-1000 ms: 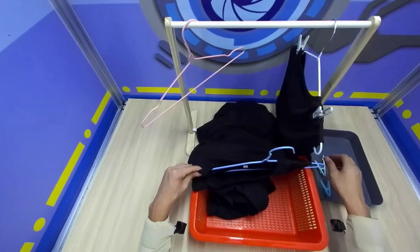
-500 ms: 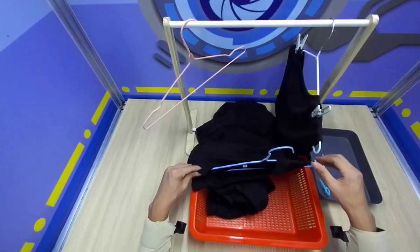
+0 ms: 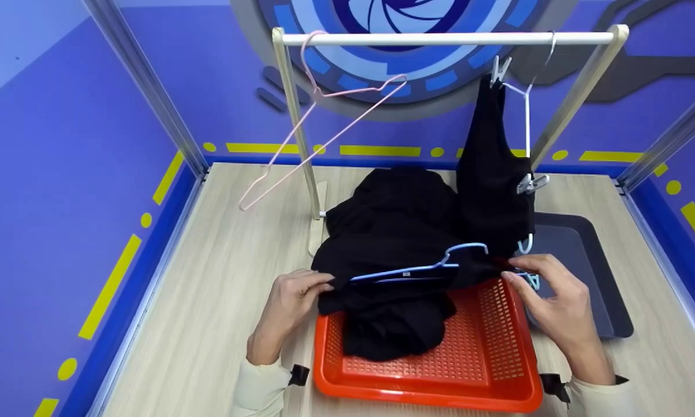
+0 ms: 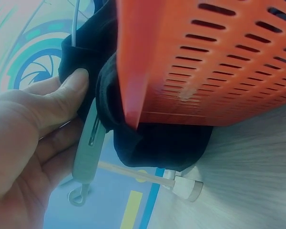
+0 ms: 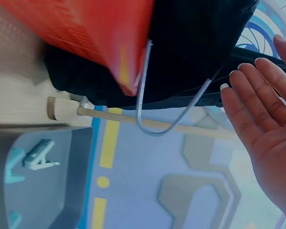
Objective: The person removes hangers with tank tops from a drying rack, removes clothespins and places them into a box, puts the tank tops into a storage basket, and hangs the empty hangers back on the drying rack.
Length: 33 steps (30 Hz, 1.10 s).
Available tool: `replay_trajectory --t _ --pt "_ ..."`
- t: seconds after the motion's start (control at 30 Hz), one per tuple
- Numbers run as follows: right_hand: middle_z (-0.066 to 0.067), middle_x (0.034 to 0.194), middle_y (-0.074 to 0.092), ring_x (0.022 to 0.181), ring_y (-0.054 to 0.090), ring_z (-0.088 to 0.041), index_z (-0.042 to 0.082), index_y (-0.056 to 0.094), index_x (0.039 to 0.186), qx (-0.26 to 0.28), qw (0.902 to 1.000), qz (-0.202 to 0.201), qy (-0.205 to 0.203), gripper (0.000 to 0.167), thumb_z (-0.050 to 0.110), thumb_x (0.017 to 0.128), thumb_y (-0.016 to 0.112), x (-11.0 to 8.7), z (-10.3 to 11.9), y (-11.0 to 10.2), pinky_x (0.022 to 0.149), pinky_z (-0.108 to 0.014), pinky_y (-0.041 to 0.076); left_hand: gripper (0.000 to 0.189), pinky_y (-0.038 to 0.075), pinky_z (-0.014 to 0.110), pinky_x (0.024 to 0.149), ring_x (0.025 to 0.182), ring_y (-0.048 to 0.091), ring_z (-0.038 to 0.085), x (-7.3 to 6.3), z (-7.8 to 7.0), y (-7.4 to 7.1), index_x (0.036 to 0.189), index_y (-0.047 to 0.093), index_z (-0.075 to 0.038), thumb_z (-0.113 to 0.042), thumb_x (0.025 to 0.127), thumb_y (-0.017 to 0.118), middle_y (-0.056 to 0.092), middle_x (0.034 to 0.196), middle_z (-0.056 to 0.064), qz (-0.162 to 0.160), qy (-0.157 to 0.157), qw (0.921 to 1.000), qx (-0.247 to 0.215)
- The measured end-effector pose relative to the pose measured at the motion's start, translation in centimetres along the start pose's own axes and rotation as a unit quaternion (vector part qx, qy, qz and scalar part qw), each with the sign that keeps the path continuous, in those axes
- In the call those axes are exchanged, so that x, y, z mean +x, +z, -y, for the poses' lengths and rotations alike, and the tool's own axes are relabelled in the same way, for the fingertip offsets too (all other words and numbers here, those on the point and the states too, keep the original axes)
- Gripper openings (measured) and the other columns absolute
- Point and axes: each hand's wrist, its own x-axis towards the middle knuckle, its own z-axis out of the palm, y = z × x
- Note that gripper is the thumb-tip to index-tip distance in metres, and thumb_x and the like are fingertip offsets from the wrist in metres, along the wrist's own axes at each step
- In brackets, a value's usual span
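A black garment (image 3: 382, 249) lies over the back and left of the red basket (image 3: 428, 399), its lower part inside. The light-blue hanger (image 3: 397, 273) sits in its opening, hook up. At the left end my left hand (image 3: 289, 304) pinches the garment's edge. A pale grey-green clip (image 4: 88, 148) hangs beside those fingers in the left wrist view. My right hand (image 3: 562, 307) holds the garment's right end between thumb and forefinger; its other fingers are straight in the right wrist view. Bare there, the hanger's end (image 5: 157, 132) sticks out past the cloth.
A rack with a white bar (image 3: 440, 39) stands behind. On it hang a pink hanger (image 3: 339, 92) and a white hanger (image 3: 527, 121) with a black top (image 3: 486, 174) held by grey clips (image 3: 533, 184). A dark tray (image 3: 599, 272) at right holds several clips (image 5: 40, 155).
My right hand has moved left from the light-blue clips over the tray to the garment's right end. The left hand has kept its hold and place.
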Motion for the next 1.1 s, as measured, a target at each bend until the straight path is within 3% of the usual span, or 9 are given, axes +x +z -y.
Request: replay_trajectory --t 0.2,0.33,0.43,0.77,0.87,1.1 --pt "-0.016 0.106 0.074 0.107 0.067 -0.011 -0.002 0.077 0.110 0.018 0.9992 0.011 -0.035 0.023 0.012 0.093 0.085 0.7 2.0 0.0 0.099 -0.018 0.047 0.023 0.062 0.034 0.073 0.080 0.076 0.022 0.1 0.0 0.1 0.097 0.083 -0.001 0.011 0.077 0.087 0.080 0.090 0.007 0.000 0.001 1.0000 0.003" --pt "-0.014 0.104 0.075 0.103 0.069 -0.016 -0.001 0.078 0.107 0.032 0.9974 0.025 -0.059 0.037 0.036 0.101 0.076 1.2 3.6 0.7 0.099 -0.016 0.048 0.024 0.062 0.034 0.073 0.080 0.076 0.022 0.1 0.1 0.1 0.097 0.083 -0.001 0.011 0.076 0.088 0.080 0.091 0.008 0.000 0.002 1.0000 0.007" --pt "-0.013 0.102 0.075 0.099 0.070 -0.020 -0.001 0.077 0.105 0.044 0.9960 0.038 -0.068 0.042 0.040 0.103 0.072 1.7 4.9 1.3 0.100 -0.016 0.048 0.023 0.062 0.034 0.074 0.081 0.076 0.023 0.1 0.1 0.2 0.097 0.083 -0.001 0.009 0.077 0.088 0.080 0.092 0.008 -0.001 0.004 1.0000 0.007" --pt "-0.010 0.100 0.074 0.091 0.071 -0.026 0.001 0.077 0.105 0.083 0.9900 0.059 -0.098 0.028 0.029 0.101 0.076 2.0 6.4 4.0 0.095 -0.016 0.050 0.022 0.062 0.037 0.079 0.088 0.075 0.022 -0.3 0.2 0.3 0.100 0.083 -0.004 0.001 0.080 0.091 0.079 0.096 0.003 -0.005 -0.008 0.9999 -0.006" --pt "-0.009 0.103 0.074 0.094 0.071 -0.025 0.004 0.076 0.108 0.099 0.9867 0.077 -0.103 0.019 0.019 0.097 0.081 2.1 6.9 4.9 0.096 -0.017 0.050 0.021 0.062 0.038 0.080 0.089 0.076 0.022 -0.2 0.0 0.3 0.102 0.083 -0.004 0.000 0.082 0.090 0.080 0.098 0.003 -0.006 -0.010 0.9999 -0.001" --pt "-0.011 0.110 0.073 0.101 0.070 -0.024 0.006 0.075 0.118 0.135 0.9811 0.089 -0.106 0.034 0.002 0.086 0.087 2.7 7.9 6.3 0.098 -0.020 0.051 0.020 0.061 0.037 0.083 0.092 0.075 0.021 -0.3 -0.4 0.3 0.104 0.084 -0.006 -0.003 0.085 0.089 0.080 0.100 0.001 -0.009 -0.024 0.9996 0.014"
